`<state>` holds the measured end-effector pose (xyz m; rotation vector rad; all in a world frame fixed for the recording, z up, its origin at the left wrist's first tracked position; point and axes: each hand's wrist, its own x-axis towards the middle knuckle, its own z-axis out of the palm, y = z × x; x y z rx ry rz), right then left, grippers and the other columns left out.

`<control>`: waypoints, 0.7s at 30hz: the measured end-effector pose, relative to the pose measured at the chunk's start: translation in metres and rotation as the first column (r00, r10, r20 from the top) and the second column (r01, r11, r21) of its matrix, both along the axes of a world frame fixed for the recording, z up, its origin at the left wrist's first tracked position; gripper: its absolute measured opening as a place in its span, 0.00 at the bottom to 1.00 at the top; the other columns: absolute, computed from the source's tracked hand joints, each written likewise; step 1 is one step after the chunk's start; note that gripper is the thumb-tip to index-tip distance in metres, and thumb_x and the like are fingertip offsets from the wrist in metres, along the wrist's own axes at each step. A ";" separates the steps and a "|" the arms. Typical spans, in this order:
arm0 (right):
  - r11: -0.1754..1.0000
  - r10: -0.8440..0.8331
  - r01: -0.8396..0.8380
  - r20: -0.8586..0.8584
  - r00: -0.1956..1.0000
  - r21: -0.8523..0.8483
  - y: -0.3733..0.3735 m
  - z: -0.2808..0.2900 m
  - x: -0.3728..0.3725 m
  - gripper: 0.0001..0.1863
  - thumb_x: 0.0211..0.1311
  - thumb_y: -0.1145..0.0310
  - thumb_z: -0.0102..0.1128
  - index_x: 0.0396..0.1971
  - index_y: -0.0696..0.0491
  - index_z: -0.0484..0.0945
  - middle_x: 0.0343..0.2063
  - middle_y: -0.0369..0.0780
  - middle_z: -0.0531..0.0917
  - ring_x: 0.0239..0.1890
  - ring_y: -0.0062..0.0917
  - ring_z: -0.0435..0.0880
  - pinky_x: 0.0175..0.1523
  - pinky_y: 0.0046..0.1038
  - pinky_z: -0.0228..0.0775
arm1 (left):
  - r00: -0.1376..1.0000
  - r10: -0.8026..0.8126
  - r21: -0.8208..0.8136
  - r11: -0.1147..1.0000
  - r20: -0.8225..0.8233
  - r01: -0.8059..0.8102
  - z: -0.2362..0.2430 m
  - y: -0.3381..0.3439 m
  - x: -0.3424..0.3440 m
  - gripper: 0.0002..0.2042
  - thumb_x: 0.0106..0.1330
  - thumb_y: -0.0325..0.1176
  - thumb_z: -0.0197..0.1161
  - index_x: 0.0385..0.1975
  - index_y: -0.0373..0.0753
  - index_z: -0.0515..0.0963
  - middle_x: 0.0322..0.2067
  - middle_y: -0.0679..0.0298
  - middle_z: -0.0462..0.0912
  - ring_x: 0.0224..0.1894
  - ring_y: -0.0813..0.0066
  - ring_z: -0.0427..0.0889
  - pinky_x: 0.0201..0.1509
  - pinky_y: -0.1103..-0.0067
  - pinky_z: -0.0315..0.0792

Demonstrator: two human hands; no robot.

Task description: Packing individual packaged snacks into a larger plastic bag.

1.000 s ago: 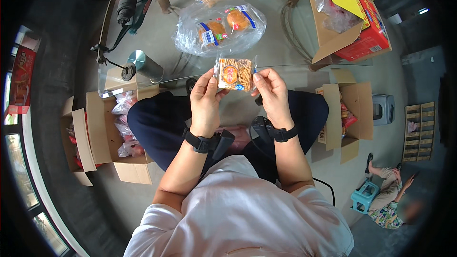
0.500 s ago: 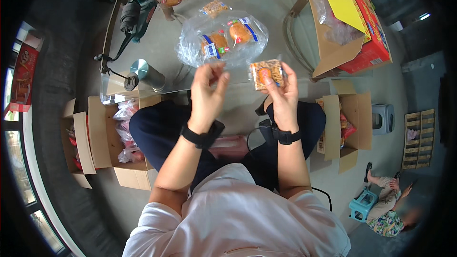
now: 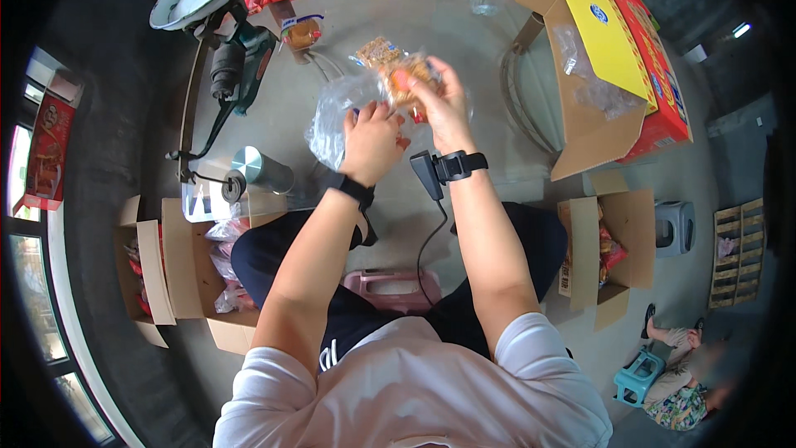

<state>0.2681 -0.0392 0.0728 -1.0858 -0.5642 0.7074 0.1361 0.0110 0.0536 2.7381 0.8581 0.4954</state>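
Snack packet (image 3: 408, 81) is going in, gripped by right hand (image 3: 444, 108); left hand (image 3: 371, 143), at seven o'clock, is clutching clear bag (image 3: 332, 120) — best holding its mouth wide.

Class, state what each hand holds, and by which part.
The right hand grips a small orange snack packet by its right edge. The left hand holds the clear plastic bag at its open rim.
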 end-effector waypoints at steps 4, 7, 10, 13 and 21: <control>0.985 0.080 -0.055 0.152 0.985 -0.163 0.011 -0.039 0.013 0.25 0.57 0.75 0.65 0.55 0.59 0.70 0.42 0.40 0.79 0.39 0.18 0.79 0.42 0.20 0.73 | 0.999 0.028 0.042 0.999 0.027 -0.030 0.001 0.000 -0.031 0.13 0.49 0.36 0.68 0.36 0.43 0.81 0.48 0.64 0.77 0.60 0.60 0.69 0.62 0.58 0.59; 0.971 0.114 -0.052 0.263 0.958 -0.233 0.009 -0.029 -0.001 0.22 0.54 0.70 0.67 0.49 0.61 0.75 0.39 0.43 0.81 0.40 0.22 0.79 0.46 0.25 0.73 | 0.993 0.076 0.003 0.997 0.090 -0.076 0.001 0.004 -0.055 0.13 0.48 0.33 0.67 0.36 0.42 0.81 0.49 0.64 0.77 0.60 0.60 0.68 0.61 0.60 0.60; 0.956 0.191 0.123 0.882 0.431 -0.267 0.008 -0.035 -0.008 0.22 0.56 0.59 0.66 0.45 0.61 0.78 0.46 0.52 0.79 0.51 0.43 0.76 0.58 0.38 0.66 | 0.990 0.111 -0.023 0.994 0.090 -0.109 0.007 -0.001 -0.055 0.24 0.47 0.30 0.68 0.48 0.43 0.75 0.53 0.59 0.73 0.61 0.56 0.67 0.62 0.60 0.60; 0.925 0.239 0.236 0.938 0.251 -0.299 0.000 -0.028 -0.013 0.23 0.52 0.58 0.68 0.46 0.56 0.79 0.52 0.48 0.76 0.60 0.43 0.69 0.62 0.43 0.59 | 0.986 0.145 -0.073 0.988 0.086 -0.139 0.015 -0.001 -0.054 0.32 0.46 0.28 0.68 0.57 0.43 0.69 0.57 0.53 0.68 0.61 0.53 0.66 0.63 0.58 0.59; 0.802 0.304 0.475 0.932 0.197 -0.362 -0.008 -0.010 -0.002 0.26 0.50 0.59 0.70 0.53 0.43 0.77 0.61 0.47 0.66 0.62 0.48 0.64 0.61 0.53 0.57 | 0.988 0.032 -0.036 0.999 0.151 -0.026 0.022 -0.005 -0.037 0.30 0.47 0.31 0.70 0.55 0.46 0.72 0.57 0.54 0.70 0.61 0.53 0.67 0.65 0.56 0.56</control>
